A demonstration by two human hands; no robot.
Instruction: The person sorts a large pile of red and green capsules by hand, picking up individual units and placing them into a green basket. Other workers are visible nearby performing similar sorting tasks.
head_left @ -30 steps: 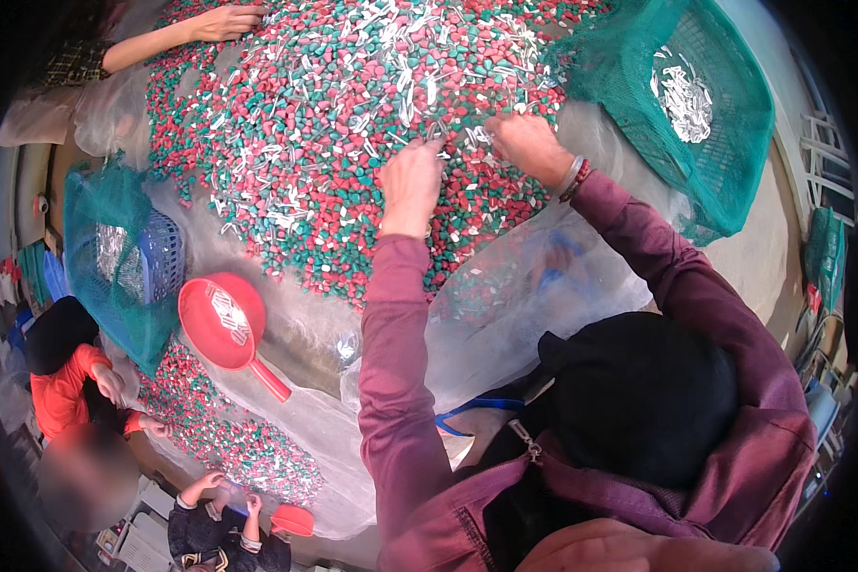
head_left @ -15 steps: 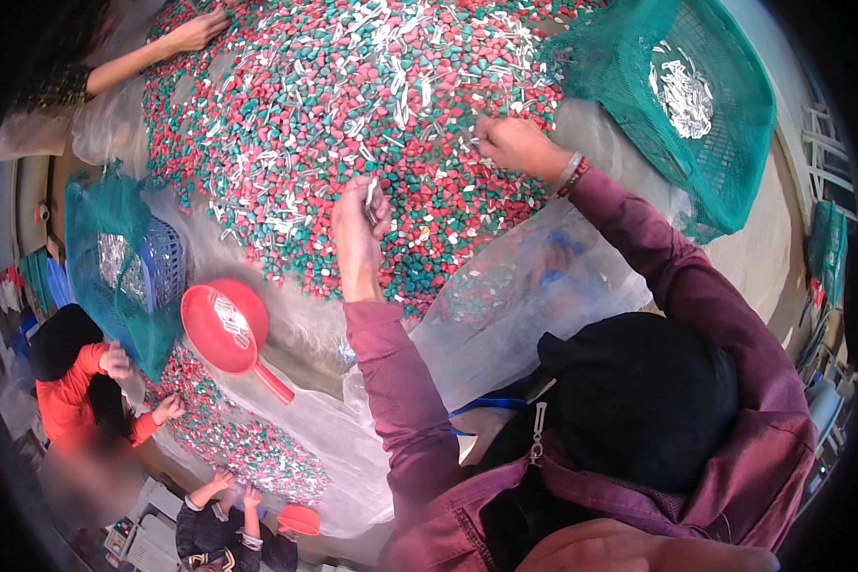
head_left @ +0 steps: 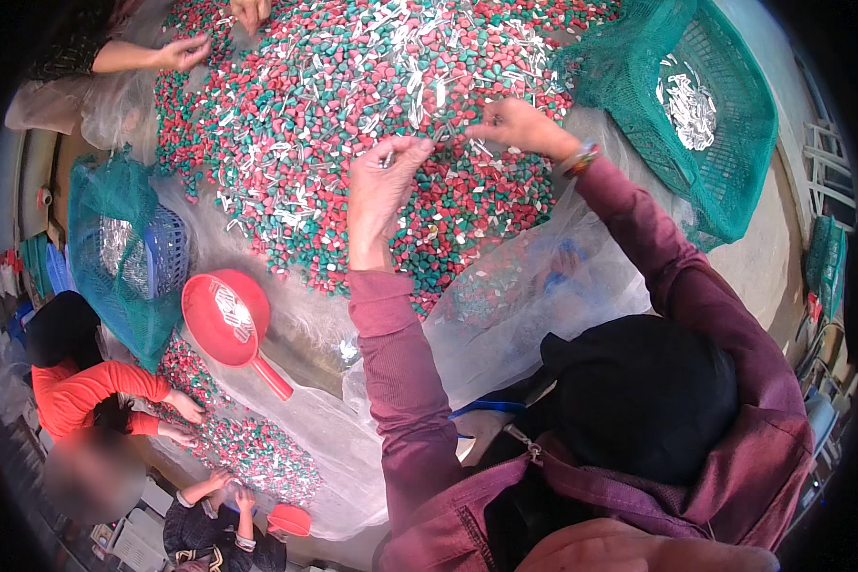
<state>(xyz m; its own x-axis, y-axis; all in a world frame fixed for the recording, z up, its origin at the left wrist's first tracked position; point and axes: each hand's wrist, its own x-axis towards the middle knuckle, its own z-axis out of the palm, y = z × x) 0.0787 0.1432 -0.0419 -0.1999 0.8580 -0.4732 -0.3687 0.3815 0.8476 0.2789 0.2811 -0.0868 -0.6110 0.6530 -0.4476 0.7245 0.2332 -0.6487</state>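
Slim white strips (head_left: 439,92) lie among pink and green pieces (head_left: 305,250), upper middle of the frame; they look light, stiff and smooth, best pinched mid-length. The left hand (head_left: 383,186), near centre, curls around a pale strip (head_left: 387,160); the right hand (head_left: 520,126) is bunched at the fingertips, any contents unclear. A green-netted basket (head_left: 739,91), upper right, holds more.

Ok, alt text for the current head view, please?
A person's left hand and right hand reach over a broad spread of red, green and white pieces. A green basket holding white strips is at right, a red scoop at left.
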